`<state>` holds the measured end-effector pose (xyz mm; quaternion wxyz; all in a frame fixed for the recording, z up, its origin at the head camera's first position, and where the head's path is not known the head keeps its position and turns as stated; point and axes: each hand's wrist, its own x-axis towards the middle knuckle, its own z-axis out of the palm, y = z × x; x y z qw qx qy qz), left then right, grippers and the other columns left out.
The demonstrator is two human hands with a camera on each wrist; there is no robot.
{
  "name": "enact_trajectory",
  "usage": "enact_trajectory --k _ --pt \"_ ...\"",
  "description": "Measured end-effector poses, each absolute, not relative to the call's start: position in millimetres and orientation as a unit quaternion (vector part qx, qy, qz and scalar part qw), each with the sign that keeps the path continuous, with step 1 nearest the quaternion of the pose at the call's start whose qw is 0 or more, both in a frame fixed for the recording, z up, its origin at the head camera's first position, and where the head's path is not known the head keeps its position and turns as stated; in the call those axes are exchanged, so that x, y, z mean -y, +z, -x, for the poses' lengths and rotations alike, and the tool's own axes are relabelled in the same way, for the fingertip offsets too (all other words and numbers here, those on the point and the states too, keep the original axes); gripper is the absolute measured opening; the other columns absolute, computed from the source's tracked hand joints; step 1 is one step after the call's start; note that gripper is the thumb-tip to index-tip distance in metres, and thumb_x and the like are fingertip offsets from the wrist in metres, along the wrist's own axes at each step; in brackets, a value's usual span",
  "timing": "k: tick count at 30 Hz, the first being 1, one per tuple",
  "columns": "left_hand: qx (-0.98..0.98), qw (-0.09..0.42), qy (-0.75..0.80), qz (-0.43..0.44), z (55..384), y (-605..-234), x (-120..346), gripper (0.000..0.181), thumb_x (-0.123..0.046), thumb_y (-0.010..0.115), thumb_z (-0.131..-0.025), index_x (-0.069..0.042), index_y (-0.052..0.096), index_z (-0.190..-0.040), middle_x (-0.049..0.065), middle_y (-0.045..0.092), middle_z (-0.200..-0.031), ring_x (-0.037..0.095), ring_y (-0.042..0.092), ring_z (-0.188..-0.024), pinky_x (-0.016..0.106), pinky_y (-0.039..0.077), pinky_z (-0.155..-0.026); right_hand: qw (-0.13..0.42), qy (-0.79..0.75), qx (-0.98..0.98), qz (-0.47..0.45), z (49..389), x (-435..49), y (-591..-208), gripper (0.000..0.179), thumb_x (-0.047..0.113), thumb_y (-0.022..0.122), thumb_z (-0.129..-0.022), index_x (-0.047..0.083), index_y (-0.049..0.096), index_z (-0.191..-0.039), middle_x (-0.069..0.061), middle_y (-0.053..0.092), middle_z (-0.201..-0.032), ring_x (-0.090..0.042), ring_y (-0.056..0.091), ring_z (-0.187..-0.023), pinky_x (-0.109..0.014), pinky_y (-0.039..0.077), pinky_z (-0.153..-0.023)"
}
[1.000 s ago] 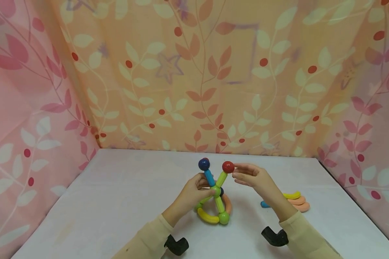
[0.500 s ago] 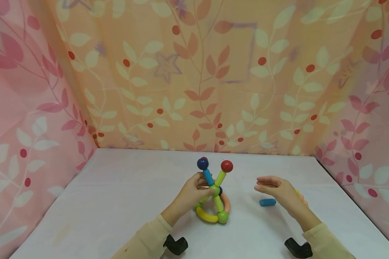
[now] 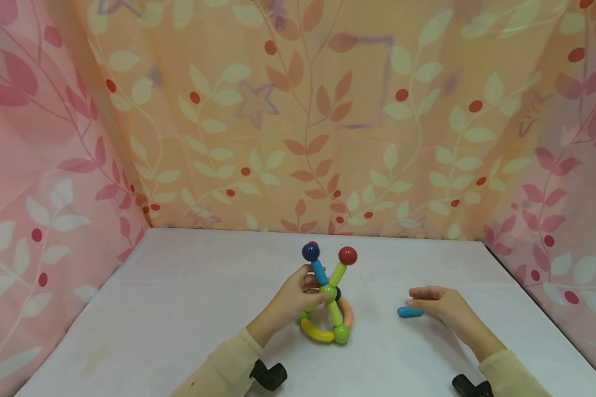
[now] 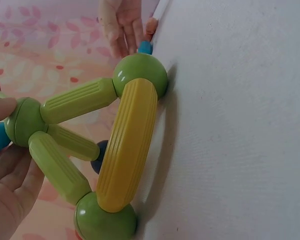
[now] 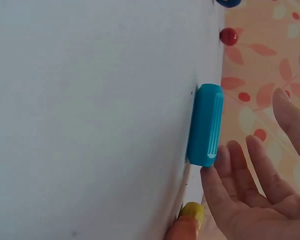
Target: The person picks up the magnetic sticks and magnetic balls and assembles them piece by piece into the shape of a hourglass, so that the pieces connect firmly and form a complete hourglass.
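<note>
We see the left hand (image 3: 295, 294) pinching the model (image 3: 335, 313) by its green hub ball (image 3: 329, 290). The right hand (image 3: 443, 306), withdrawn from the red ball (image 3: 347, 255) above that grip, opens loosely beside the blue rod (image 3: 408, 312); the left alone holds the model.

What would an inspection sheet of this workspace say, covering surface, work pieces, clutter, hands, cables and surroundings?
Surface: white tabletop, with a faint yellowish mark toward the left.
Work pieces: toy model of balls and rods, topped by a dark blue ball and a red ball; loose blue rod lying apart from it.
Clutter: yellow piece and orange piece, partly visible near the right hand.
Hands: left hand grips the toy model at its central green ball; right hand beside the loose blue rod, contact unclear.
Cables: nothing seen.
Surroundings: leaf-patterned cloth behind and at both sides; black parts at both wrists.
</note>
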<state>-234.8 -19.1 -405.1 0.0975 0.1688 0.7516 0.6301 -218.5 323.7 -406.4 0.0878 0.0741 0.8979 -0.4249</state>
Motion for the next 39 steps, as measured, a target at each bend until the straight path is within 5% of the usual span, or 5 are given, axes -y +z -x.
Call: enact_trajectory --k 9,14,17,21,39 --pt "-0.754 0.094 0.63 -0.164 232.7 -404.7 18.7 0.053 -0.013 0.073 -0.09 -0.006 0.05 -0.136 0.012 0.069 -0.125 0.029 0.065 -0.119 0.044 0.052 -0.103 0.094 -0.408 -0.907 -0.051 218.7 -329.1 -414.4 0.061 0.042 0.081 -0.08 0.004 0.066 -0.126 -0.013 0.07 -0.125 -0.039 0.053 -0.128 -0.053 0.046 -0.102" --pt "-0.76 0.087 0.624 -0.159 232.8 -403.9 18.8 0.053 -0.013 0.074 -0.089 -0.006 0.05 -0.136 0.013 0.069 -0.124 0.029 0.065 -0.118 0.044 0.052 -0.103 0.096 -0.386 -0.916 -0.042 220.7 -329.0 -415.0 0.048 0.034 0.085 -0.076 0.007 0.074 -0.114 -0.009 0.076 -0.109 -0.04 0.048 -0.122 -0.064 0.017 -0.105" --pt "-0.763 0.08 0.622 -0.153 233.7 -404.5 19.0 0.051 -0.013 0.074 -0.089 -0.007 0.051 -0.134 0.013 0.069 -0.124 0.03 0.065 -0.118 0.046 0.053 -0.102 0.092 -0.365 -0.926 -0.033 221.0 -326.6 -415.6 0.04 0.033 0.084 -0.076 0.01 0.076 -0.108 -0.007 0.076 -0.105 -0.031 0.056 -0.113 -0.06 0.022 -0.105" --pt "-0.767 0.07 0.623 -0.139 235.8 -406.3 18.6 0.05 -0.014 0.074 -0.089 -0.009 0.052 -0.133 0.013 0.07 -0.123 0.031 0.064 -0.118 0.047 0.054 -0.1 0.096 -0.36 -0.928 0.0 222.2 -322.4 -416.9 0.038 0.029 0.082 -0.081 0.006 0.075 -0.11 -0.01 0.075 -0.111 -0.02 0.062 -0.103 -0.039 0.051 -0.089" --pt "-0.777 0.014 0.619 -0.11 236.3 -410.9 14.7 0.047 -0.015 0.073 -0.09 -0.006 0.048 -0.13 0.017 0.067 -0.125 0.031 0.066 -0.114 0.043 0.056 -0.097 0.107 -0.389 -0.915 -0.027 223.0 -289.9 -417.8 0.04 0.02 0.081 -0.082 -0.001 0.069 -0.114 -0.003 0.069 -0.098 -0.015 0.058 -0.087 -0.027 0.052 -0.074"
